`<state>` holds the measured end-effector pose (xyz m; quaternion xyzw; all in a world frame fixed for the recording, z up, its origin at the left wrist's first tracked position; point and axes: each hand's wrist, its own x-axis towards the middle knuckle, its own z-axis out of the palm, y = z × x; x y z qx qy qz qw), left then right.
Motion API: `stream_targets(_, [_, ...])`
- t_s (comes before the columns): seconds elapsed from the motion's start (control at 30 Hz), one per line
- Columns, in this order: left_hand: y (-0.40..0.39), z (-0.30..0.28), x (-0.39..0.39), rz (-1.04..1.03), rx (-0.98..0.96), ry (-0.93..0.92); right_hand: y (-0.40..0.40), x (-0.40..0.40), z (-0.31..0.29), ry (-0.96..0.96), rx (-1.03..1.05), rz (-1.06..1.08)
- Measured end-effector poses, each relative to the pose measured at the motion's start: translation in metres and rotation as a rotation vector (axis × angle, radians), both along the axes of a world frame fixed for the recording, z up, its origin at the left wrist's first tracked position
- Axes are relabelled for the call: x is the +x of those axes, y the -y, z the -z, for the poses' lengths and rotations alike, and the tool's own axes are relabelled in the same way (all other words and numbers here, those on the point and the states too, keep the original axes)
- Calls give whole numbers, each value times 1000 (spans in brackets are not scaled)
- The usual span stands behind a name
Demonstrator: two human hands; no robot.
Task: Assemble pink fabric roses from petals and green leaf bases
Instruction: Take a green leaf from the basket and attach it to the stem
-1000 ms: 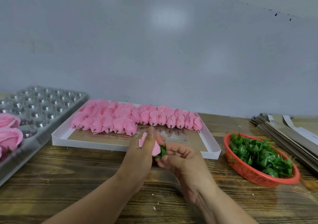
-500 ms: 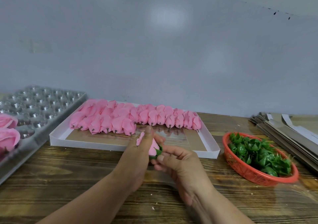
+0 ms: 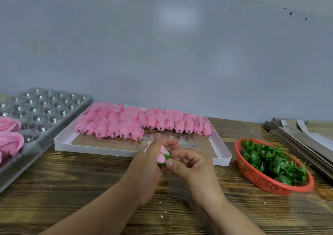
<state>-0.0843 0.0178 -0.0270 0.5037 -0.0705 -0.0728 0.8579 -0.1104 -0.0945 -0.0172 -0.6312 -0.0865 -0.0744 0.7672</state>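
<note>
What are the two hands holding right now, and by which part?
One pink rose bud. The left hand grips its petal body; the right hand pinches the green leaf base at its lower end.

Two bare forearms, left hand (image 3: 146, 169), right hand (image 3: 194, 168), sleeveless, short trimmed nails

1. Even, diffuse light is filling the scene; a soft bright patch is glaring on the grey wall (image 3: 177, 16)
2. Shadows are staying faint
3. Wide-angle distortion is bending the edges
4. The red basket (image 3: 259, 180) rim is smearing slightly
</note>
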Motion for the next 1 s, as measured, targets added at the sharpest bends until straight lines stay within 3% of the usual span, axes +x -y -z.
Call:
stream_targets(0.13, [-1, 0, 5, 48, -101, -115, -4, -2, 1, 121, -70, 29])
stream_targets(0.2, [0, 1, 6, 53, -123, -160, -7, -2, 6, 160, -137, 144])
stream_targets(0.27, [1, 0, 5, 60, -141, -206, -7, -2, 12, 309, -359, 300])
stream_targets(0.37, [2, -1, 5, 66, -167, -282, -3, 0, 17, 712, -803, 412])
stream_targets(0.47, [1, -2, 5, 78, -173, -335, -3, 1, 20, 815, -1054, 477])
stream_targets(0.83, [-1, -4, 3, 200, -213, -380, 0, -4, 12, 1005, -1152, 511])
stream_targets(1.0, [-4, -3, 7, 186, -207, -428, 3, -2, 15, 1087, -1349, 502])
